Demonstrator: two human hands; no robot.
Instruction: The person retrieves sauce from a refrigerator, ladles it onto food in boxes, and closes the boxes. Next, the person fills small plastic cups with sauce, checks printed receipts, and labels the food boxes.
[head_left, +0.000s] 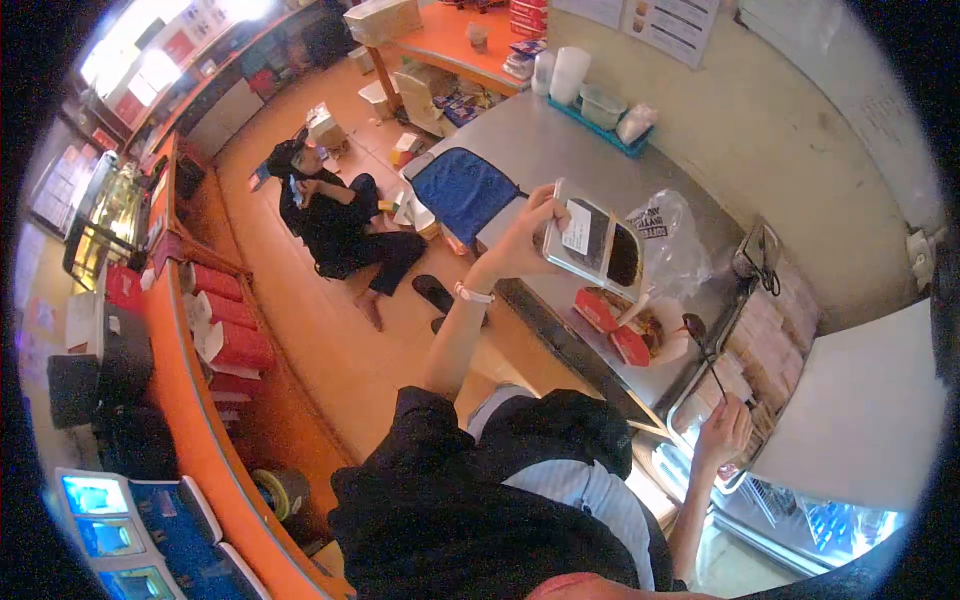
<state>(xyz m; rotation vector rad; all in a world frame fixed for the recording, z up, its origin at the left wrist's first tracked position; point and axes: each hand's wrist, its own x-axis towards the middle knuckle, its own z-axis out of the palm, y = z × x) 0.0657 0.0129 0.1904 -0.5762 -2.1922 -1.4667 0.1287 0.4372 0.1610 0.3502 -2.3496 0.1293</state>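
Left hand (pixel 533 230): grip closed on 1 end of a rectangular, clear-walled container with dark contents (pixel 624 258); white label (pixel 577 226) on it.
Container position: raised off the grey metal desk (pixel 545 135), tilted, over the open red cardboard box (pixel 630 347).
Right hand (pixel 725 432): grip narrow, wrapped around the handle of a dark, long-handled ladle (pixel 693 324).
Ladle position: round bowl end up, near the red box; contact, cannot tell.
Red box: on desk, flaps open, food inside, too small to identify.
Plastic bag: clear, crumpled, black lettering (pixel 675 235), beside container on desk.
Packs: pale, wrapped, in rows (pixel 765 345), near right hand.
Desk far end: teal plastic tray (pixel 632 148) with white cups (pixel 570 75).
Desk edge: flat blue fabric bag (pixel 465 195).
Floor: 1 seated person in black clothing (pixel 335 230); black slipper (pixel 432 292) nearby.
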